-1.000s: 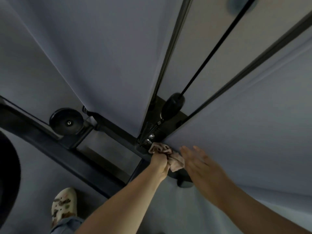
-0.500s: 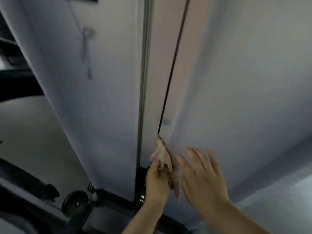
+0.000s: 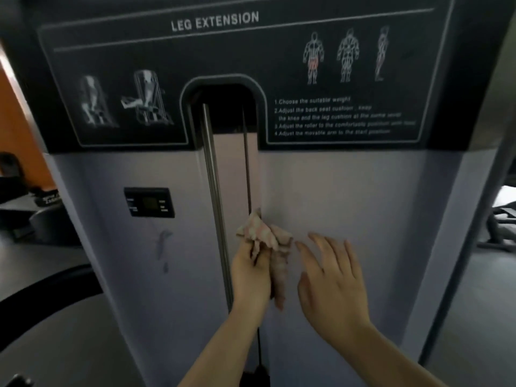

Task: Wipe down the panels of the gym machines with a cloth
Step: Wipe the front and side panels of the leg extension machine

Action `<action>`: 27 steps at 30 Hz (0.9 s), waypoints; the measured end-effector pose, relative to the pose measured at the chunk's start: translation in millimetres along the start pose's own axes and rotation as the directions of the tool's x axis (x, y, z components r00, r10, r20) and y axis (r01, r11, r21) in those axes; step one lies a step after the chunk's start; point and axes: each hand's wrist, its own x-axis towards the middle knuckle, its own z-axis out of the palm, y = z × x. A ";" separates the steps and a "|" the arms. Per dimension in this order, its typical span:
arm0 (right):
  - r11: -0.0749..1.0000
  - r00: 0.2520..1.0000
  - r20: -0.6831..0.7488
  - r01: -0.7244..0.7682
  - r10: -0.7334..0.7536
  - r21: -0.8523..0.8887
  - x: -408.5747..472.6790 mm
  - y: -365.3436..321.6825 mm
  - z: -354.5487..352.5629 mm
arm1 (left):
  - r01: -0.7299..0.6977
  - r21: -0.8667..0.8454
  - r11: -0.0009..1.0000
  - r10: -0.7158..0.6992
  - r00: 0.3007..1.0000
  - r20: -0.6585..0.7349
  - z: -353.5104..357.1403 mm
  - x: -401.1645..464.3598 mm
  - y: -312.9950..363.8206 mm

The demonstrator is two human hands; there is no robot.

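A: Fig., head view. Left hand grips a crumpled pinkish cloth, fingers curled round the lower part; the bunched top sits above the knuckles, a tail hangs down beside the palm.

B: Cloth location?

A: Against the light grey panel of the leg extension machine, at the right edge of the central slot, just beside the thin black cable. The steel guide rod runs vertically just left of the hand.

B: Right hand?

A: Right hand is spread, fingers straight and fanned, palm toward the panel, just right of the cloth. Contact w/ the panel can't be confirmed; the frame is soft there.

B: Other labelled parts?

A: Black instruction placard across the top, headed "LEG EXTENSION", w/ muscle diagrams, exercise figs. and four numbered steps. Small black display unit on the left panel, w/ a faint smudge below it. Orange wall at far left; dark gym equipment at far right, well apart from the machine.
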 end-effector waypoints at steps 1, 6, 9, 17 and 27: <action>1.000 1.000 -0.014 -0.020 0.020 -0.005 4.7 -0.6 -1.4 | -0.044 0.018 0.999 0.044 0.999 0.007 1.4 5.8 7.4; 0.994 0.993 -0.066 -0.099 0.096 -0.038 22.3 -3.2 -4.6 | -0.174 0.041 0.984 0.174 0.985 0.001 10.3 23.7 27.4; 0.985 0.978 -0.127 -0.170 0.165 -0.031 33.3 -0.4 -9.3 | -0.207 0.038 0.978 0.206 0.978 0.018 16.5 31.2 30.6; 0.982 0.975 -0.135 -0.185 0.179 -0.033 37.8 11.8 -10.9 | -0.292 0.011 0.956 0.292 0.956 -0.008 34.9 38.9 38.2; 0.978 0.974 -0.093 -0.208 0.205 -0.029 29.5 14.0 -16.3 | -0.278 0.057 0.959 0.280 0.959 -0.033 39.8 36.8 38.9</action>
